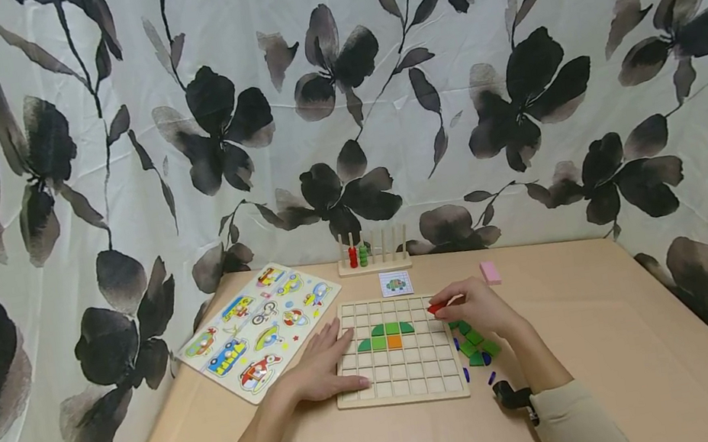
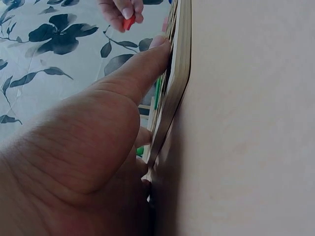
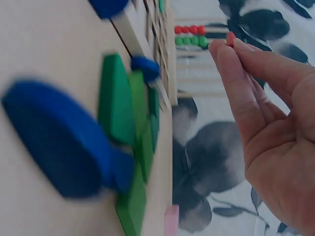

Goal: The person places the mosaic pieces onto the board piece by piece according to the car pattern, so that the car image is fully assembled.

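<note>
Two hands work at a wooden grid board (image 1: pixel 401 379) near the middle of the table. The right hand (image 1: pixel 475 308) hovers over the board's right edge, its fingertips (image 3: pixel 231 49) pinching a small red piece (image 1: pixel 437 307); the remaining fingers are loosely curled. The left hand (image 1: pixel 322 369) lies flat on the board's left edge, fingers straight and spread, with the thumb (image 2: pixel 142 69) pressed along the board's side and nothing in its grasp.

The red piece is small and bright, held just above the squares at the right rim, a little right of the shapes already set in the grid: a green dome (image 1: pixel 392 328) over a row of green blocks with one orange block (image 1: pixel 394 341) in it. Just off the board's right edge, beneath the right wrist, lies a loose heap of green pieces (image 1: pixel 476 344) and blue pieces (image 1: pixel 464 372).

The table (image 1: pixel 627 363) is pale beige and smooth. At its far edge stands a small bead rack (image 1: pixel 373 253) carrying red and green beads, with a pattern card (image 1: pixel 395 283) just in front of it and a pink block (image 1: pixel 490 273) to the right. Toward the left edge lies a vehicle puzzle board (image 1: pixel 260 332). A white cloth printed with dark flowers (image 1: pixel 332 85) hangs around the table on every side in view.
</note>
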A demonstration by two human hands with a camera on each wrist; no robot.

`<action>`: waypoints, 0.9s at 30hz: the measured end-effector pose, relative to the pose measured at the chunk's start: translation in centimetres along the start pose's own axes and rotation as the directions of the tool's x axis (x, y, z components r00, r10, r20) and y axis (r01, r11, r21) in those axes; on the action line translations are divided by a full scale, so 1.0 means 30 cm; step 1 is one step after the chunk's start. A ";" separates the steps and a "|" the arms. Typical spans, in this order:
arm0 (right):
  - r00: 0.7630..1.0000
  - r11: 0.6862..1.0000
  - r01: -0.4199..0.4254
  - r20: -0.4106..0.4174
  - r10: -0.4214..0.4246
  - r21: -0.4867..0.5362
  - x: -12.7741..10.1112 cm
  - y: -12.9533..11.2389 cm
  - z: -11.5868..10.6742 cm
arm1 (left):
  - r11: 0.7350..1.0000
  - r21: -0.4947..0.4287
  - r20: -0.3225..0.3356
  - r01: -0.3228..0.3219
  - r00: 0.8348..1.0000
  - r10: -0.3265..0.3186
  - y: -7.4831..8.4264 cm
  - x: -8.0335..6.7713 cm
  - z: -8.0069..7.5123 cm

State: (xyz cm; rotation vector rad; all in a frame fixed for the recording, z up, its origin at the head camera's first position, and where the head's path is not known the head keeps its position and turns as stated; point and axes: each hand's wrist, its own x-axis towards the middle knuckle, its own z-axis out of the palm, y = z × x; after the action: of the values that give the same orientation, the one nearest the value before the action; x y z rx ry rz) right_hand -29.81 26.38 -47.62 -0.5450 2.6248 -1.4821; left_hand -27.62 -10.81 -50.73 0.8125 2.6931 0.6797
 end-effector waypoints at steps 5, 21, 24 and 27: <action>0.999 1.000 0.028 0.029 -0.027 -0.012 0.017 -0.014 0.054 | 1.000 -0.008 0.002 0.000 1.000 0.000 0.002 -0.001 0.000; 0.993 0.986 0.082 0.095 -0.069 -0.148 0.044 -0.046 0.148 | 1.000 -0.002 -0.001 -0.007 1.000 0.007 0.002 0.000 0.000; 0.993 0.984 0.075 0.100 -0.059 -0.159 0.046 -0.046 0.157 | 1.000 -0.007 0.001 -0.008 1.000 0.008 0.005 0.000 -0.002; 0.993 0.982 0.072 0.107 -0.054 -0.173 0.046 -0.049 0.164 | 1.000 -0.016 0.000 -0.010 1.000 0.010 0.007 -0.001 -0.004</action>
State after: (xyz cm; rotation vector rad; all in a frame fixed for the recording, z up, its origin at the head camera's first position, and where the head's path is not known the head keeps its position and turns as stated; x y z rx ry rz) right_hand -29.54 21.22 -48.84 -0.7065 2.6967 -1.2083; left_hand -27.54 -10.73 -50.52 0.8224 2.6814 0.7025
